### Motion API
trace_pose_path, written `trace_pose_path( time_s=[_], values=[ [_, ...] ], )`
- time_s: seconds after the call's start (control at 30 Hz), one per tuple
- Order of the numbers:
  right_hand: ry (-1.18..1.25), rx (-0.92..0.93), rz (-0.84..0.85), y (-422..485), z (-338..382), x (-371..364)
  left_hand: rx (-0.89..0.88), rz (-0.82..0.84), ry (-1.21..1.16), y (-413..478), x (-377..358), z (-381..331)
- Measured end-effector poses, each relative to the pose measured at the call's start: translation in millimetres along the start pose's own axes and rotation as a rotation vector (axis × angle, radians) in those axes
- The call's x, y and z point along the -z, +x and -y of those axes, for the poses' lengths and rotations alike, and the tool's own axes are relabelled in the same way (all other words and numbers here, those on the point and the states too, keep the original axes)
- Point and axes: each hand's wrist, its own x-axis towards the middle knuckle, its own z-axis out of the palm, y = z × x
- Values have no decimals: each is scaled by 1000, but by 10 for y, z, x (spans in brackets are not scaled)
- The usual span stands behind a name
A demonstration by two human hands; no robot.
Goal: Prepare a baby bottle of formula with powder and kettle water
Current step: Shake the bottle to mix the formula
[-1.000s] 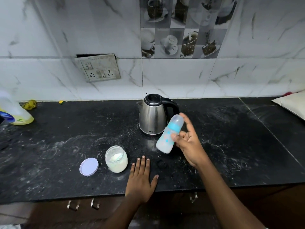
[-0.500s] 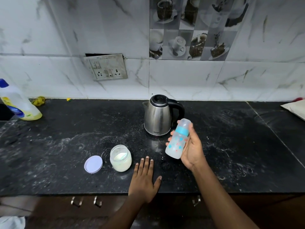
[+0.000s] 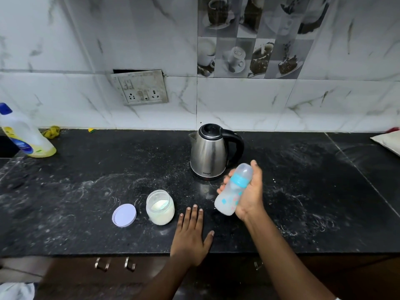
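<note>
My right hand (image 3: pixel 251 195) grips a capped baby bottle (image 3: pixel 232 190) with a blue collar and milky contents, tilted above the black counter (image 3: pixel 86 191), just in front of the steel kettle (image 3: pixel 208 151). My left hand (image 3: pixel 190 232) lies flat on the counter near the front edge, fingers apart, holding nothing. An open jar of white formula powder (image 3: pixel 160 207) stands just left of my left hand. Its pale lid (image 3: pixel 124 215) lies on the counter to the jar's left.
A yellow cleaner bottle with a blue cap (image 3: pixel 23 135) leans at the far left by the wall. A wall socket panel (image 3: pixel 140 87) sits above the counter. A pale bag (image 3: pixel 387 141) rests at the far right. Drawer handles (image 3: pixel 114 264) are below the edge.
My right hand has closed its fingers around the bottle and kept it tilted in front of the kettle. My left hand stays flat on the counter.
</note>
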Motion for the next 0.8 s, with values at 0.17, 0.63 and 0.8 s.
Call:
trace_pose_path(
  time_s=[0.17, 0.63, 0.8],
  values=[
    [-81, -40, 22, 57, 102, 6, -7, 4, -2, -3, -12, 11],
    [44, -31, 35, 149, 117, 11, -6, -12, -16, -2, 17, 0],
    [19, -22, 30, 123, 112, 5, -23, -23, -28, -10, 18, 6]
  ],
)
